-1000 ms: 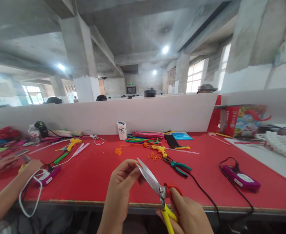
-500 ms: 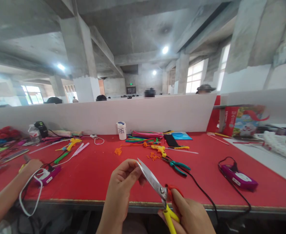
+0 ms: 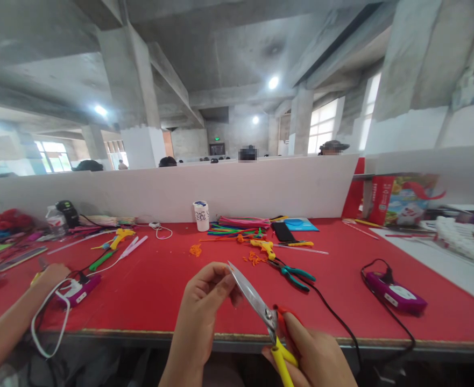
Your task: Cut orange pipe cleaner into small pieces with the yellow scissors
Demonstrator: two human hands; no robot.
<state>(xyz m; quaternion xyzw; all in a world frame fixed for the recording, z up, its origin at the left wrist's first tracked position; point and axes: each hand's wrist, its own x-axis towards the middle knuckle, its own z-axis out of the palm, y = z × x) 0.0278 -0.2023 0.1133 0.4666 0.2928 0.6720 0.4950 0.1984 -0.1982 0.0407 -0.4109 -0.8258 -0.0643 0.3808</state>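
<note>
My right hand (image 3: pixel 313 357) grips the red and yellow handles of a pair of scissors (image 3: pixel 261 312) at the near edge of the red table (image 3: pixel 160 290). The steel blades point up and left, closed together. My left hand (image 3: pixel 204 301) is pinched right at the blade tips, fingers pressed together; whatever it holds there is too small to make out. Both hands hover just above the table's front edge.
Teal-handled pliers (image 3: pixel 295 273), a yellow tool (image 3: pixel 264 247), orange scraps (image 3: pixel 196 250) and coloured pipe cleaners (image 3: pixel 237 228) lie ahead. A purple device (image 3: pixel 396 294) with a black cable sits right. Another person's arm (image 3: pixel 19 312) rests at left. A white partition (image 3: pixel 220 188) backs the table.
The other person's far hand at the left has withdrawn out of view. My hands and the scissors have barely shifted.
</note>
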